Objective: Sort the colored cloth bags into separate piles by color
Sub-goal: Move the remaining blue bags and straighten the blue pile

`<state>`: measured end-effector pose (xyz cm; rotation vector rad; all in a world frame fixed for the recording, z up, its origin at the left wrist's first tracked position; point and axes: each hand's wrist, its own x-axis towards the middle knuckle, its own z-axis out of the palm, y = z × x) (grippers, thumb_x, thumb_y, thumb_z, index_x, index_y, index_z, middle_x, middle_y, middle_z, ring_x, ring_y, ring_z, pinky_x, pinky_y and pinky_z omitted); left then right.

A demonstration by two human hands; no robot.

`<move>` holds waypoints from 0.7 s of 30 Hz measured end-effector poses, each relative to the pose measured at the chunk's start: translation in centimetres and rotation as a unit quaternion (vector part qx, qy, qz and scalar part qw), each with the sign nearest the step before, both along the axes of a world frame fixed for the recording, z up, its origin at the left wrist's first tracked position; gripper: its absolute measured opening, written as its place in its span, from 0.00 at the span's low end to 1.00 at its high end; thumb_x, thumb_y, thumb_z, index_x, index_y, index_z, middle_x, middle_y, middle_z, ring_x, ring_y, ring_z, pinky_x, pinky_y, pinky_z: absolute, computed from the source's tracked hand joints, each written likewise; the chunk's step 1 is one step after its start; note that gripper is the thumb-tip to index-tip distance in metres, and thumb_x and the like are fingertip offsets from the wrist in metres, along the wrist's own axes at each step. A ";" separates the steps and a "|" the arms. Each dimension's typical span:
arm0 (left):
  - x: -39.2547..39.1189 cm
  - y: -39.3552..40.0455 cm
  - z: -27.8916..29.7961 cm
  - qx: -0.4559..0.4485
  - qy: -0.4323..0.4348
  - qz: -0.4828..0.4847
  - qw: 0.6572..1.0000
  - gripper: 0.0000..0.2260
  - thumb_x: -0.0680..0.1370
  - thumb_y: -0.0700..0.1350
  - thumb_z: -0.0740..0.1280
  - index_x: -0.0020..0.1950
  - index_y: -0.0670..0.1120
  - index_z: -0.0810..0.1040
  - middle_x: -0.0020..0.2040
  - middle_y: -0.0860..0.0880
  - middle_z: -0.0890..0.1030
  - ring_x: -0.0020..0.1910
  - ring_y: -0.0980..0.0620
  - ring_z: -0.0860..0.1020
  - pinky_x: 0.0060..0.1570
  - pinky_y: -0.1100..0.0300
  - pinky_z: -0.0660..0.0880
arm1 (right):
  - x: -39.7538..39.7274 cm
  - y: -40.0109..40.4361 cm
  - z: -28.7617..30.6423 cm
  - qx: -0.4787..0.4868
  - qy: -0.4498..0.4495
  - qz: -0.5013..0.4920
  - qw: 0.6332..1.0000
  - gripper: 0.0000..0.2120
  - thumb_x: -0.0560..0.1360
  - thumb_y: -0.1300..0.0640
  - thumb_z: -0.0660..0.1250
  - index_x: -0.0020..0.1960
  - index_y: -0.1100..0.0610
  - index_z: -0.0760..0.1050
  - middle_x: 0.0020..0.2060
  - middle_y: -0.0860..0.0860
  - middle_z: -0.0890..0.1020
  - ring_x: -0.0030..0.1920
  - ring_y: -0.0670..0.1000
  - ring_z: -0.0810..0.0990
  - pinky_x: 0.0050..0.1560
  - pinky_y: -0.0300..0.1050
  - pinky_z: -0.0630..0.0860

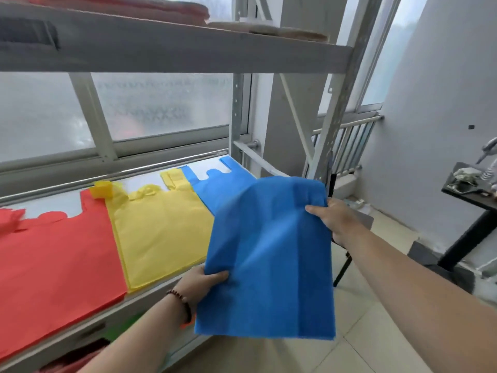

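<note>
Blue cloth, thin and papery-looking, is what both hands carry: a blue bag [269, 254] held out flat in the air off the right end of the shelf [150, 300], its far part overlapping in view the blue pile [215, 189] that lies at the shelf's right end; the left hand [204, 281] pinches the bag's near left edge, thumb on top and fingers hidden beneath, while the right hand [336, 219] grips the right edge higher up, thumb across the top face and the fingers out of sight behind the cloth; neither hand has anything else in it. The step in hand appears to be laying this bag on the blue pile, and doing it well likely means keeping the sheet taut between the two grips so it does not sag or fold, carrying it over the pile with its edges squared to the bag below, lowering the far edge first and letting go only once it lies flat; it should stay off the yellow pile [161, 232] just beside, which itself abuts the red pile [59, 262] at the left. The held bag shows soft creases fanning from its upper middle, a plain straight lower edge, and a matte non-woven surface; its handles cannot be made out.
</note>
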<state>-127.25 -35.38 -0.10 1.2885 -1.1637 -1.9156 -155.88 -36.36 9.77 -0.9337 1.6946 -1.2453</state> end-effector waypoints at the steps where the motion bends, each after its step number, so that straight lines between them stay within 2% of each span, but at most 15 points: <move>1: -0.9 -0.5 0.0 0.006 -0.002 0.021 1.000 0.21 0.58 0.46 0.76 0.48 0.42 0.81 0.45 0.45 0.86 0.42 0.46 0.83 0.43 0.55 0.79 | -0.6 -1.6 0.2 -0.002 0.004 0.014 1.000 0.05 0.75 0.64 0.66 0.49 0.58 0.78 0.52 0.58 0.82 0.52 0.60 0.81 0.57 0.56 0.77; 4: -3.0 -2.8 0.2 0.006 -0.009 0.067 0.998 0.15 0.64 0.44 0.74 0.48 0.41 0.80 0.43 0.46 0.85 0.42 0.46 0.82 0.43 0.55 0.79 | -1.7 -6.8 1.1 -0.010 0.023 0.063 0.998 0.08 0.75 0.64 0.66 0.54 0.62 0.77 0.48 0.56 0.81 0.47 0.57 0.80 0.51 0.51 0.78; 7: -4.2 -6.5 0.8 -0.017 -0.026 0.109 0.994 0.04 0.74 0.39 0.70 0.47 0.41 0.79 0.43 0.46 0.84 0.37 0.51 0.83 0.38 0.59 0.81 | -2.2 -12.5 2.8 -0.041 0.048 0.114 0.992 0.03 0.75 0.64 0.66 0.46 0.58 0.77 0.43 0.53 0.81 0.44 0.53 0.79 0.48 0.48 0.79; 9: -4.6 -9.2 1.6 -0.035 -0.022 0.142 0.989 0.03 0.76 0.38 0.66 0.48 0.41 0.78 0.44 0.44 0.82 0.37 0.51 0.82 0.39 0.58 0.81 | -2.0 -16.1 4.2 -0.063 0.052 0.141 0.987 0.06 0.75 0.64 0.66 0.42 0.54 0.77 0.42 0.52 0.81 0.41 0.51 0.80 0.45 0.45 0.80; 11: -5.1 -11.7 2.6 -0.052 -0.013 0.171 0.984 0.03 0.77 0.39 0.65 0.48 0.41 0.78 0.45 0.44 0.82 0.41 0.48 0.81 0.42 0.55 0.80 | -1.7 -19.8 5.3 -0.079 0.048 0.168 0.981 0.06 0.76 0.64 0.65 0.43 0.55 0.76 0.40 0.50 0.81 0.38 0.47 0.81 0.38 0.40 0.81; 13: -5.7 -13.8 3.1 -0.051 -0.007 0.200 0.978 0.04 0.78 0.41 0.65 0.48 0.41 0.78 0.47 0.44 0.82 0.45 0.45 0.80 0.45 0.51 0.79 | -1.4 -23.5 6.1 -0.094 0.041 0.192 0.976 0.03 0.76 0.64 0.66 0.47 0.59 0.77 0.41 0.51 0.82 0.40 0.50 0.82 0.43 0.44 0.82; 15: -6.3 -16.0 2.5 -0.036 -0.024 0.230 0.972 0.06 0.78 0.44 0.65 0.48 0.42 0.78 0.48 0.44 0.82 0.47 0.44 0.80 0.48 0.48 0.78 | -1.2 -27.4 5.7 -0.099 0.036 0.195 0.975 0.07 0.75 0.64 0.66 0.53 0.62 0.77 0.45 0.55 0.82 0.45 0.55 0.81 0.48 0.50 0.80; 17: -7.0 -18.2 1.2 -0.014 -0.081 0.267 0.960 0.08 0.78 0.46 0.65 0.48 0.42 0.78 0.48 0.44 0.82 0.48 0.43 0.81 0.52 0.46 0.78 | -0.9 -30.7 3.8 -0.089 0.056 0.190 0.976 0.07 0.75 0.63 0.66 0.53 0.61 0.76 0.46 0.56 0.81 0.43 0.54 0.80 0.44 0.49 0.80; 19: -7.9 -20.3 -0.4 0.007 -0.129 0.295 0.947 0.09 0.77 0.45 0.65 0.50 0.39 0.78 0.46 0.43 0.82 0.48 0.42 0.81 0.54 0.47 0.78 | -0.5 -33.6 0.6 -0.042 0.090 0.203 0.974 0.04 0.74 0.62 0.66 0.49 0.60 0.75 0.49 0.58 0.81 0.42 0.55 0.80 0.44 0.49 0.79; 21: -8.9 -21.9 -1.7 0.021 -0.160 0.308 0.938 0.08 0.77 0.42 0.64 0.51 0.37 0.77 0.44 0.44 0.80 0.45 0.43 0.79 0.50 0.53 0.77 | -0.4 -35.3 -3.6 0.048 0.151 0.232 0.960 0.07 0.74 0.59 0.67 0.50 0.61 0.75 0.50 0.58 0.81 0.45 0.57 0.80 0.47 0.48 0.78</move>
